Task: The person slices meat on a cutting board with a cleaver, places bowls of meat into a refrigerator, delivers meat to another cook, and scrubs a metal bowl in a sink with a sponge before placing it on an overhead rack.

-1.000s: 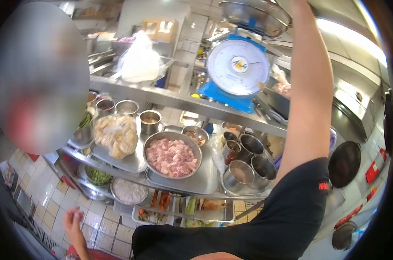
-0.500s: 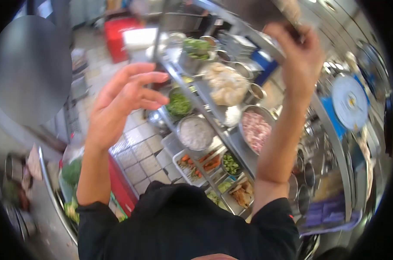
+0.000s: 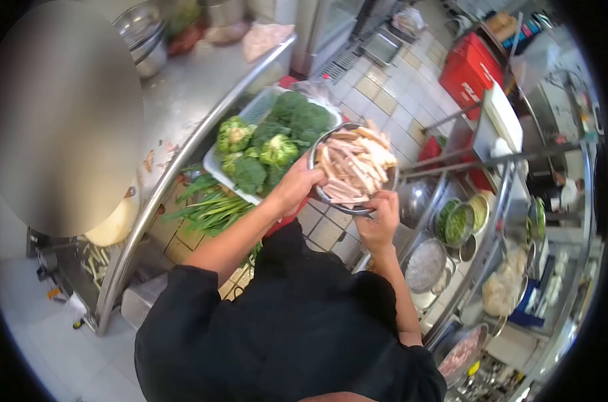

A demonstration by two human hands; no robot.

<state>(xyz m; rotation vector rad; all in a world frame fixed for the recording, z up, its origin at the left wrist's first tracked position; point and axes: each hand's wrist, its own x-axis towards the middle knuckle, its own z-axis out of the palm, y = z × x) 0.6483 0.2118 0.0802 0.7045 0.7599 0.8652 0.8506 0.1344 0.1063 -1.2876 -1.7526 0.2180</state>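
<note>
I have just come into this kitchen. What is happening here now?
Someone in a black shirt holds a metal bowl of pale cut strips in both hands. The left hand grips one side, the right hand the lower edge. To the bowl's left in view, a whitish basket holds broccoli.

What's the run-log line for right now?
left hand: grips bowl rim | right hand: grips bowl rim | bowl: holds pale strips | broccoli: in basket
</note>
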